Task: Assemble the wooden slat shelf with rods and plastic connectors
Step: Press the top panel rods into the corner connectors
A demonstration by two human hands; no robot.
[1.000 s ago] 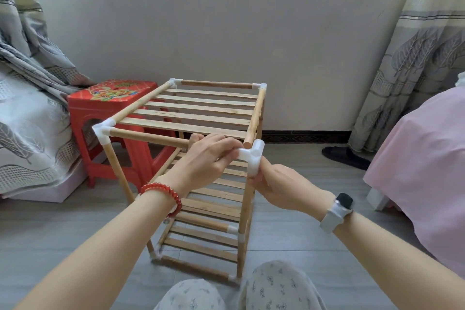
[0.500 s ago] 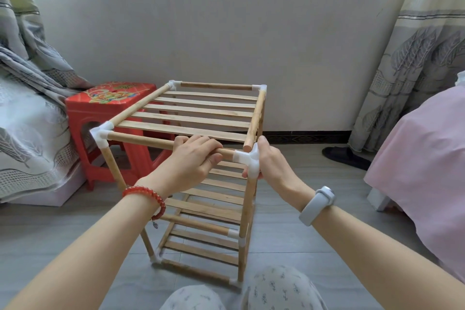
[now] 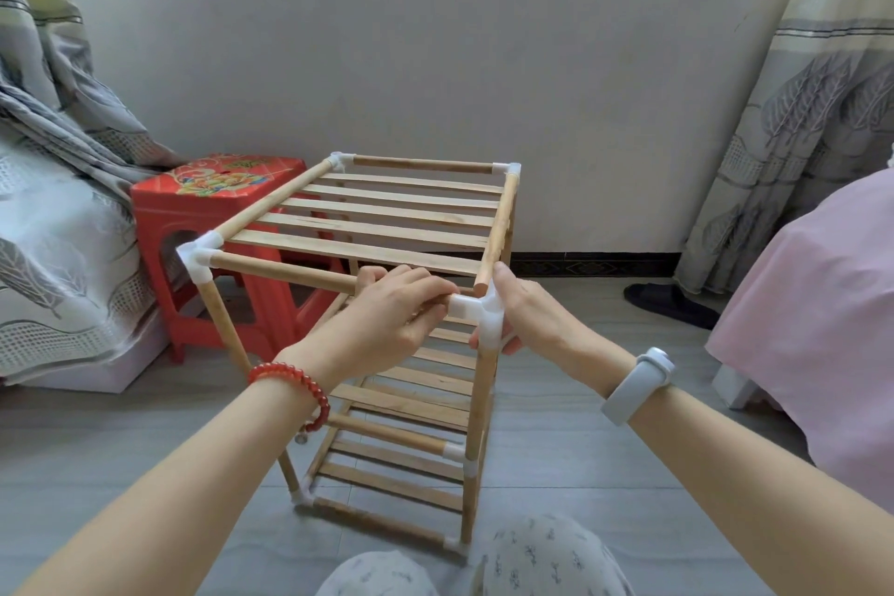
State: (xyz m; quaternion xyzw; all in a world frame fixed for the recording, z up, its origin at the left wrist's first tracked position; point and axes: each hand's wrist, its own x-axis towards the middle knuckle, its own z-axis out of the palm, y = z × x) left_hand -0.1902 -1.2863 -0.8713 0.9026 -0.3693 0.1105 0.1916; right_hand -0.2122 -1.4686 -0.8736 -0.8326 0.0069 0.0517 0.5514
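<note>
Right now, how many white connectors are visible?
7 connectors: top far left, top far right, top near left, top near right (right hand grips it), mid near-right post, bottom near left, bottom near right. Others may be hidden.

Since a second ago the right hand [image 3: 532,315] moves from under the connector [image 3: 476,310] to its right side, thumb up beside the side rod's [image 3: 498,227] loose end. The left hand [image 3: 392,319] slides left along the front rod [image 3: 280,269], then back against the connector, which sits lower.
</note>
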